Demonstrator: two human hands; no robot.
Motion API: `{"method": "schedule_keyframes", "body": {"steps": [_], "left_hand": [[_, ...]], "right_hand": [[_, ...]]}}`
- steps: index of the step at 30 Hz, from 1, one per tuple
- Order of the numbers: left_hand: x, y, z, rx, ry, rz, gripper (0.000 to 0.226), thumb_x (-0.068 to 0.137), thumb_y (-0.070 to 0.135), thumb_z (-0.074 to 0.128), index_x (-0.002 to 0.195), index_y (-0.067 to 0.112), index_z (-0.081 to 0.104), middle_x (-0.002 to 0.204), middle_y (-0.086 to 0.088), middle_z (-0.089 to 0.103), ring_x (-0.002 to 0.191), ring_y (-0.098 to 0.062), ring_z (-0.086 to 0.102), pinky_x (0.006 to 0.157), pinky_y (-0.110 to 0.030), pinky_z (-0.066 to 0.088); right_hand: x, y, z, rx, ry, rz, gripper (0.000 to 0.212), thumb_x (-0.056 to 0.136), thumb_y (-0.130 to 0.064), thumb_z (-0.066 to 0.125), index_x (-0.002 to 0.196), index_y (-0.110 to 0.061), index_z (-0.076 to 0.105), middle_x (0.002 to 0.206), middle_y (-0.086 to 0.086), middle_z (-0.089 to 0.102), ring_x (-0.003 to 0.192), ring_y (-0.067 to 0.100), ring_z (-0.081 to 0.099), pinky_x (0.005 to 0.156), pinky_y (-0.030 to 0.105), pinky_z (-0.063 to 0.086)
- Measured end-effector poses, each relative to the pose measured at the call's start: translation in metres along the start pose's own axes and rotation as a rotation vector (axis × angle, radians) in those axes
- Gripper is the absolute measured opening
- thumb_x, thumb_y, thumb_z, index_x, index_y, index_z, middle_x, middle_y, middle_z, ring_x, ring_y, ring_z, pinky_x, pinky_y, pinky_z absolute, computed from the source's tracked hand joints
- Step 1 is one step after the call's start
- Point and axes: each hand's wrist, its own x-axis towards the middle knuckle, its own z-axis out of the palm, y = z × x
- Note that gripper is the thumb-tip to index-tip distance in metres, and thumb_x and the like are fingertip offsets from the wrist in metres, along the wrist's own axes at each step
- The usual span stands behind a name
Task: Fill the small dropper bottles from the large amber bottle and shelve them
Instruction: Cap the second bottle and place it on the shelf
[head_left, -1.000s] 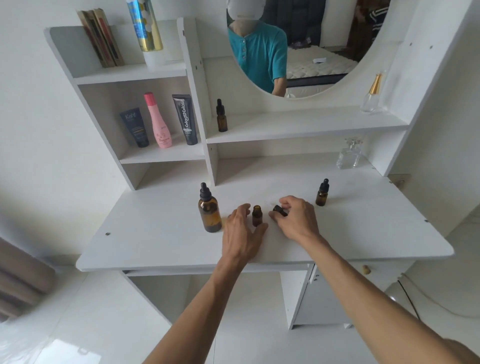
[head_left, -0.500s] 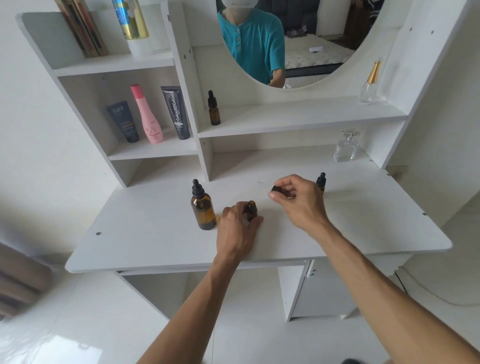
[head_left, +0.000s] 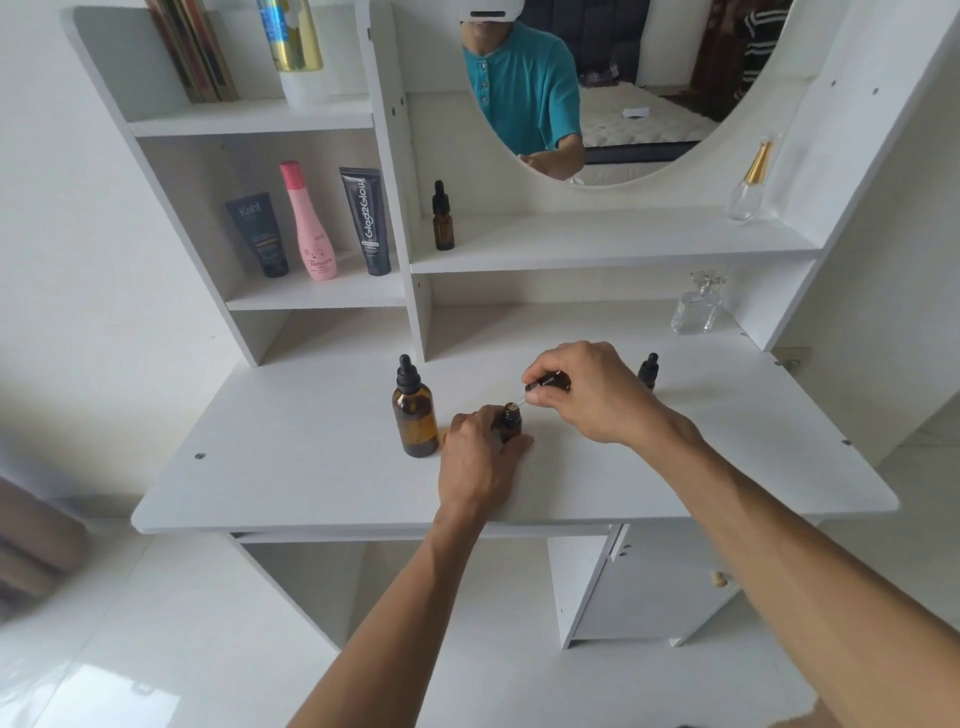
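Observation:
The large amber bottle (head_left: 415, 421) with a black dropper cap stands on the white desk (head_left: 311, 483). Just right of it, my left hand (head_left: 480, 462) grips a small open amber dropper bottle (head_left: 511, 423) standing on the desk. My right hand (head_left: 587, 392) pinches a black dropper cap (head_left: 545, 385), and its glass tip sits at the small bottle's mouth. A second small capped dropper bottle (head_left: 648, 370) stands on the desk behind my right hand. A third one (head_left: 443, 219) stands on the middle shelf.
Three cosmetic tubes and bottles (head_left: 311, 223) fill the left cubby. A clear perfume bottle (head_left: 698, 304) stands at the desk's back right, another glass bottle (head_left: 750, 182) on the shelf above. A round mirror (head_left: 597, 88) hangs behind. Books and a can occupy the top shelf.
My right hand lifted the dropper cap off the desk and brought its tip over the small bottle's mouth. My left hand closed around that bottle.

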Motion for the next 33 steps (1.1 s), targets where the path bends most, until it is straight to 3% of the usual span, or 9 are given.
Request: {"method": "schedule_keyframes", "body": {"steps": [3,9,16,19,24,30,33], "left_hand": [[-0.001,0.002,-0.001,-0.002,0.001,0.021,0.031,0.081,0.030,0.075,0.107,0.016,0.068,0.091,0.002,0.057,0.093,-0.023,0.057,0.078,-0.032,0.046],[-0.001,0.002,-0.003,0.002,-0.001,0.043,0.028,0.082,0.029,0.075,0.105,0.015,0.068,0.080,0.012,0.048,0.095,-0.023,0.055,0.074,-0.030,0.041],[-0.001,0.001,-0.002,-0.019,0.011,0.076,0.021,0.082,0.026,0.074,0.099,0.013,0.068,0.072,0.024,0.042,0.094,-0.024,0.054,0.068,-0.029,0.036],[0.000,-0.001,-0.001,-0.016,0.020,0.079,0.022,0.083,0.027,0.074,0.098,0.013,0.068,0.074,0.014,0.050,0.092,-0.025,0.055,0.069,-0.032,0.041],[0.001,-0.003,0.002,-0.018,0.040,0.091,0.022,0.083,0.031,0.073,0.095,0.013,0.067,0.083,-0.002,0.067,0.086,-0.026,0.056,0.068,-0.036,0.047],[0.002,-0.005,0.002,-0.031,0.035,0.086,0.021,0.083,0.031,0.073,0.090,0.013,0.066,0.080,-0.002,0.067,0.083,-0.028,0.057,0.066,-0.038,0.048],[0.002,-0.005,0.003,-0.023,0.032,0.087,0.022,0.082,0.031,0.073,0.092,0.013,0.067,0.082,-0.003,0.069,0.084,-0.027,0.059,0.067,-0.038,0.050]], "right_hand": [[0.004,-0.006,0.004,0.037,-0.005,0.012,0.024,0.086,-0.018,0.077,0.110,-0.017,0.074,0.097,-0.003,0.072,0.083,0.011,0.066,0.081,0.019,0.050],[0.010,-0.007,0.020,0.134,0.002,0.031,0.027,0.082,-0.014,0.079,0.108,-0.018,0.073,0.093,-0.004,0.073,0.086,0.011,0.066,0.067,0.003,0.043],[0.005,-0.003,0.028,0.121,-0.028,-0.024,0.022,0.088,-0.010,0.072,0.110,-0.012,0.072,0.094,-0.001,0.072,0.090,0.014,0.065,0.077,0.010,0.046],[0.005,0.000,0.031,0.109,-0.037,-0.048,0.023,0.089,-0.009,0.070,0.112,-0.011,0.072,0.097,0.001,0.072,0.089,0.015,0.064,0.083,0.022,0.050],[0.005,0.006,0.035,0.105,-0.038,-0.059,0.024,0.089,-0.012,0.072,0.113,-0.013,0.072,0.096,-0.004,0.070,0.084,0.007,0.062,0.082,0.023,0.051],[0.005,0.008,0.035,0.128,-0.068,-0.051,0.038,0.088,-0.015,0.073,0.124,-0.023,0.067,0.110,-0.011,0.069,0.099,0.005,0.063,0.079,0.016,0.047],[0.007,0.009,0.036,0.115,-0.062,-0.050,0.031,0.088,-0.009,0.071,0.117,-0.021,0.070,0.106,-0.009,0.072,0.098,0.005,0.065,0.083,0.019,0.050]]}}
